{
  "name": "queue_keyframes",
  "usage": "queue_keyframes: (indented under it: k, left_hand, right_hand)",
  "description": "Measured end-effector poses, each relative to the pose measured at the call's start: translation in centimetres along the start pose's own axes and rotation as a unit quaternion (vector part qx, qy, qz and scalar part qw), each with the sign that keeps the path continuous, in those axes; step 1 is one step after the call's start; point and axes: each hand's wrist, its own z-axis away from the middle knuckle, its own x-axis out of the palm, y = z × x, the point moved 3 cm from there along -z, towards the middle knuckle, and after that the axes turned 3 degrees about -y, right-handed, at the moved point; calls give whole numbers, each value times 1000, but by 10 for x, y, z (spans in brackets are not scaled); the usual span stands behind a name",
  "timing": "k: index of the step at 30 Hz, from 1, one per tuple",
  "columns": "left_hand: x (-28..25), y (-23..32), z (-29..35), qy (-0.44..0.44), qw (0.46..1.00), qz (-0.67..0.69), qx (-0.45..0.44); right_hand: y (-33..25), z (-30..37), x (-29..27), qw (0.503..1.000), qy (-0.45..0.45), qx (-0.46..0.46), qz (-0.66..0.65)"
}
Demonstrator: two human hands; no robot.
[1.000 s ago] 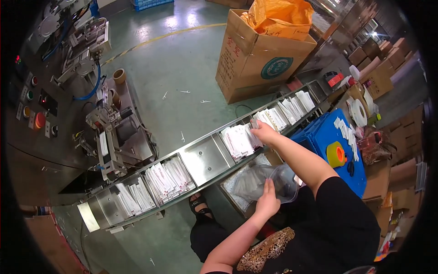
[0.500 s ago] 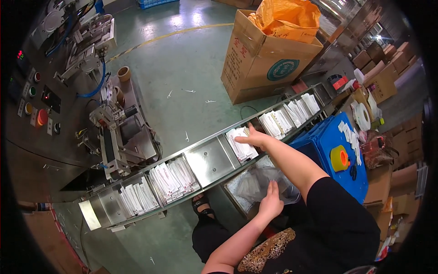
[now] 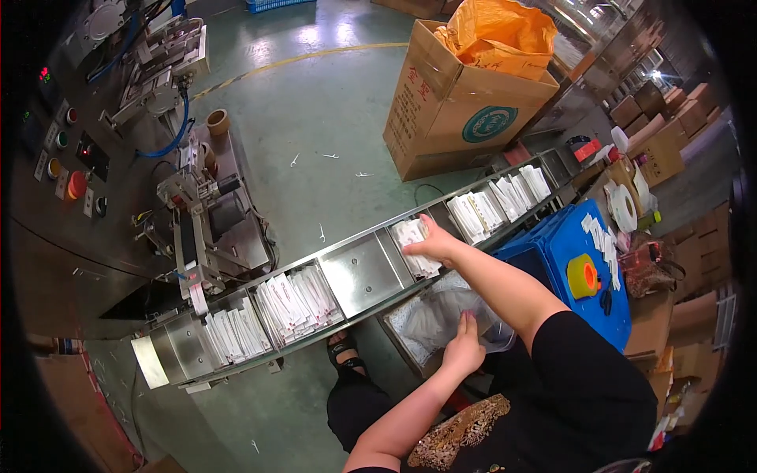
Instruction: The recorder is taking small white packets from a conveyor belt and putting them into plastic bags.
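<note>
At steel trough [image 3: 356, 277], has right hand [image 3: 435, 245] half-curled on white packets [image 3: 407, 233] lying crosswise, left hand [image 3: 464, 351] off near side; can't tell either grip.

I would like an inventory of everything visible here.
steel trough: one, silver, centre
packets: many, white, in steel trough
machine with control panel: one, grey, left
cardboard carton: one, brown, beyond steel trough
plastic sack: one, orange, in cardboard carton
plastic tote: one, blue, right
tape roll: one, yellow and orange, on plastic tote
scissors: one, black, beside tape roll
small picks: several, white, on floor
background boxes: many, brown, upper right
plastic container: one, clear, below steel trough
left hand: one, bare, at plastic container
right hand: one, bare, at packets
</note>
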Motion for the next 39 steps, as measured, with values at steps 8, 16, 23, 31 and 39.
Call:
queue_keyframes:
  k: [8, 16, 23, 31, 39]
  left_hand:
    - [-4, 3, 3, 0, 1000, -1, -7]
    - [-11, -1, -3, 31, 999, 32, -21]
    - [-13, -16, -9, 98, 988, 102, -58]
    - [-13, -16, -9, 166, 977, 125, -57]
    - [22, 8, 2, -10, 997, 58, -54]
  right_hand:
    - [-7, -6, 5, 990, 109, 11, 87]
    - [-2, -3, -33, 992, 80, -26, 98]
    - [-3, 49, -100, 992, 54, -67, -88]
    - [73, 172, -86, 970, 36, -124, 207]
    - [263, 66, -10, 955, 107, 90, 260]
